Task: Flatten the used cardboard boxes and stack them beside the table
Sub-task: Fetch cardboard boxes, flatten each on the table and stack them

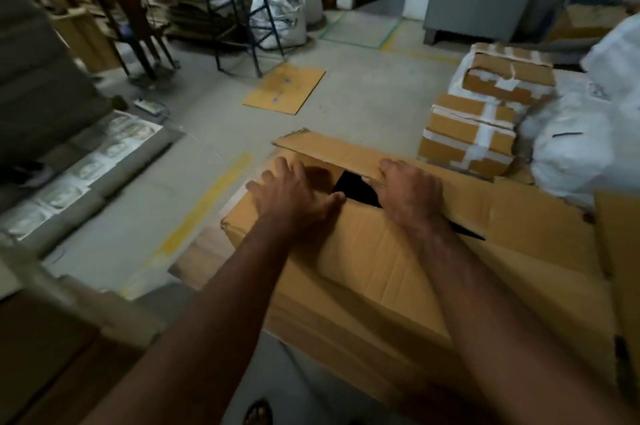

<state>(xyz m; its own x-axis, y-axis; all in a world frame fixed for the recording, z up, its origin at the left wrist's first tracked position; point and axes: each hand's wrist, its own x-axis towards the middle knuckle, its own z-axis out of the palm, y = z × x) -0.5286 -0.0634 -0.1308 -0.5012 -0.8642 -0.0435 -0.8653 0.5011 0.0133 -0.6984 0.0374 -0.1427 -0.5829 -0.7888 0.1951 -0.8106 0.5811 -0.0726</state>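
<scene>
My left hand (289,194) presses spread-fingered, right hand (410,191) gripping the box (363,262) flap (332,151); uneven pressure could tear it.

Under both hands, the box (374,251) is matt, creased brown cardboard. Beyond the right hand (410,189), taped cartons (474,137) lean on glossy white plastic sacks (581,134).

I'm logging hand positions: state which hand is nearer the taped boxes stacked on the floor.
Right. The right hand grips the big box's flap just short of the taped boxes; the left hand lies farther left.
</scene>
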